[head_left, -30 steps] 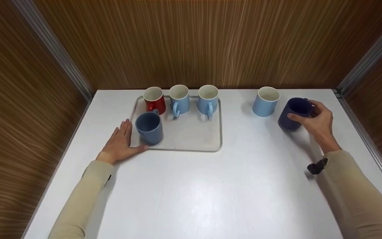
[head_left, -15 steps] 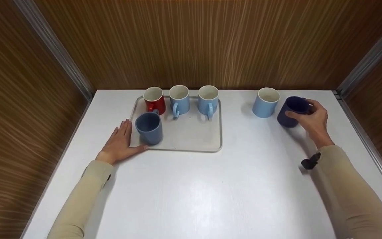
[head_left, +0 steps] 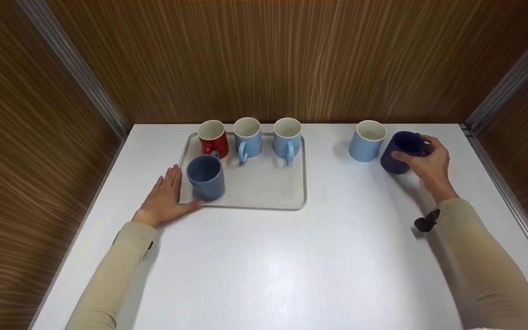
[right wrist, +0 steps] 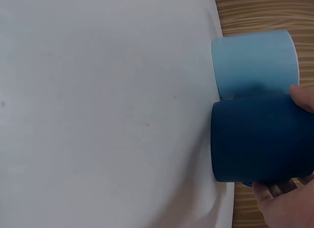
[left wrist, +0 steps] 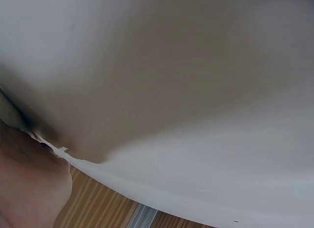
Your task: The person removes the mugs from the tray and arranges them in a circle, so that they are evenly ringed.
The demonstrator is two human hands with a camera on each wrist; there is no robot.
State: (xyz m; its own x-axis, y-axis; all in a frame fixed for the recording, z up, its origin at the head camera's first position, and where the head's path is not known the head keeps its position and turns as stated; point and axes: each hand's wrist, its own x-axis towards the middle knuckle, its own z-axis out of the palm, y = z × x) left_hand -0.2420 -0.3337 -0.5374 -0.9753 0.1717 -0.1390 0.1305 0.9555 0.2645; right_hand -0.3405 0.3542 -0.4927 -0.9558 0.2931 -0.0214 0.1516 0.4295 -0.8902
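In the head view my right hand (head_left: 430, 166) grips a dark navy mug (head_left: 397, 158) at its upper part, thumb on the near side and fingers on the far right. The mug stands upright, close beside a light blue mug (head_left: 365, 145); the right wrist view shows the navy mug (right wrist: 260, 139) overlapping that neighbour (right wrist: 255, 63). My left hand (head_left: 163, 197) lies flat with fingers straight at the left edge of a pale tray (head_left: 264, 188), thumb along its front edge. A grey-blue mug (head_left: 209, 181) stands on the tray near that hand.
At the back of the tray stand a red mug (head_left: 215, 142) and two light blue mugs, the middle one (head_left: 249, 142) and the right one (head_left: 286, 142). Wood-patterned panels (head_left: 291, 59) rise behind and beside the white table (head_left: 268, 266).
My right hand has shifted the navy mug a little to the left and back, nearer the light blue mug. The left hand and the tray have stayed in place.
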